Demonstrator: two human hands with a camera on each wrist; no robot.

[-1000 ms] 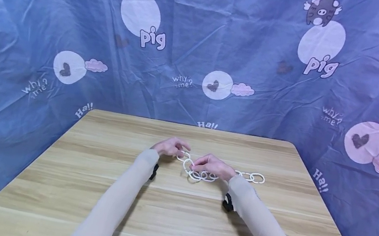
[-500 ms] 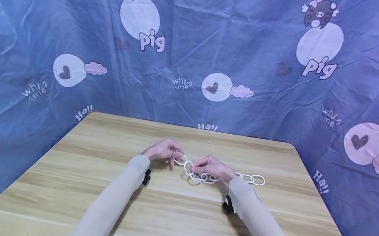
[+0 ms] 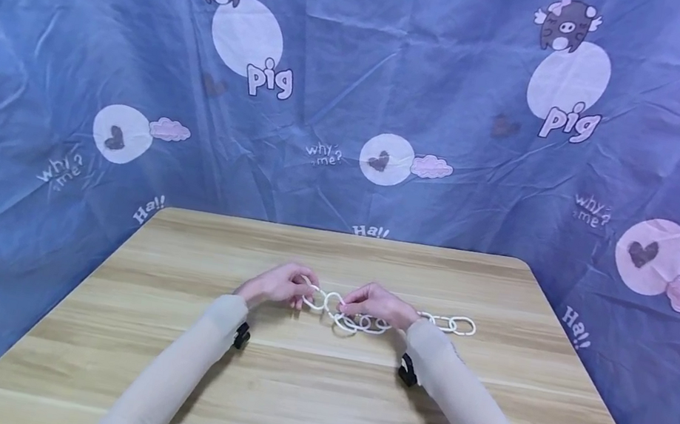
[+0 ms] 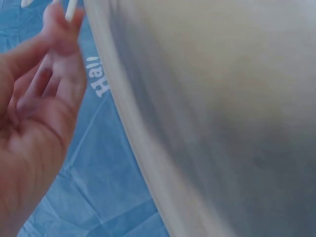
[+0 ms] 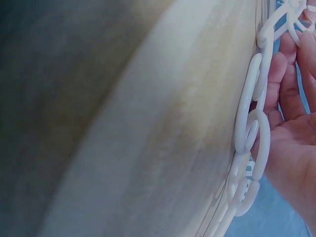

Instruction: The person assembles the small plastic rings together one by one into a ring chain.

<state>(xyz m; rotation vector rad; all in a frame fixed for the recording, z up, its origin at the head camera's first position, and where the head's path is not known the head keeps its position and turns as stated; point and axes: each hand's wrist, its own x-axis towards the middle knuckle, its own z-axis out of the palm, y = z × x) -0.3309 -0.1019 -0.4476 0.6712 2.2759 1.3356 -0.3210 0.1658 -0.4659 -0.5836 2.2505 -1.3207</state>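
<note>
A chain of white oval plastic links (image 5: 265,143) lies across the wooden table in the head view. At the chain's left end, my left hand (image 3: 282,284) pinches the last white link (image 4: 71,10) between thumb and fingertips. My right hand (image 3: 381,304) holds a neighbouring link with its thumb and fingers, slightly raised. Below the right hand several links bunch together, while the rest of the chain trails to the right behind the wrist. In the right wrist view the links hang beside the palm, and the fingertips are partly cut off by the frame edge.
The light wood table (image 3: 308,402) reaches back to a blue cloth backdrop (image 3: 339,54) printed with pigs and hearts. Both forearms, in pale sleeves with a black band at each wrist, come in from the front edge.
My left hand has moved left and toward me, taking hold of the end link and drawing it out to the left. My right hand has stayed nearly in place.
</note>
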